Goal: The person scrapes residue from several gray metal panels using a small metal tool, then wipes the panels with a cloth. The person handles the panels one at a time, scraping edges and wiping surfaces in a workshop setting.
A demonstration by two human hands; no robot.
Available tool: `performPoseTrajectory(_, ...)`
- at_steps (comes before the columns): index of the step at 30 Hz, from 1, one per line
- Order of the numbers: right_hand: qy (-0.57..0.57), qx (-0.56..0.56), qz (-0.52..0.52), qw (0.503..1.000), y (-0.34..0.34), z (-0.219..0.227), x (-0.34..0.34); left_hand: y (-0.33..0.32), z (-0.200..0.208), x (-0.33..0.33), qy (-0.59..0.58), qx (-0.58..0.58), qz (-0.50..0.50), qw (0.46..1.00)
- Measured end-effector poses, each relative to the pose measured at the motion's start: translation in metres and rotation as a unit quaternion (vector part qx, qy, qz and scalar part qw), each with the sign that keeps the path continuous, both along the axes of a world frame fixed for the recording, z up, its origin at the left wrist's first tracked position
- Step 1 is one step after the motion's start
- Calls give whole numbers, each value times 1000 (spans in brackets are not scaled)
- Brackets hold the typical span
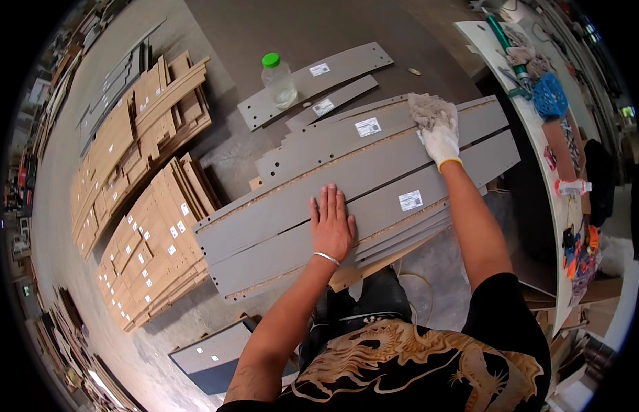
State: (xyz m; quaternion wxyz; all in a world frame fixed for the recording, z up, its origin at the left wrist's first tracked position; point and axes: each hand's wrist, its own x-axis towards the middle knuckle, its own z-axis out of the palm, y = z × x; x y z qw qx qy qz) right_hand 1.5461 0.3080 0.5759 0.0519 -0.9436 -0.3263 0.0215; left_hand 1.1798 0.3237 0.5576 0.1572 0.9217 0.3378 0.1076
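My bare left hand (332,223) lies flat on a grey panel (264,237), its fingers stretched out together. A white work glove covers my right hand (441,139), which presses a crumpled greyish rag (431,110) onto the panels near their far right end. Beneath both hands, long grey panels with chipboard edges and drilled holes are stacked. White labels stick to some of them, such as a label (410,200) right of my left hand. Part of the rag is hidden under the glove.
Beyond the stack, a clear bottle with a green lid (281,86) stands on another grey board (347,63). Wood-coloured panels (154,240) are piled on the left. A white bench (539,158) at right bears a blue basket (550,96) and tools.
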Motion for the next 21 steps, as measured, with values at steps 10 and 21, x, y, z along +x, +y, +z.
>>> performPoseTrajectory(10, 104, 126, 220, 962, -38, 27, -195, 43, 6, 18, 36, 9, -109, 993)
performPoseTrajectory(21, 193, 181, 234, 935, -190, -3, -287, 44, 5, 82, 98, 83, -129, 983)
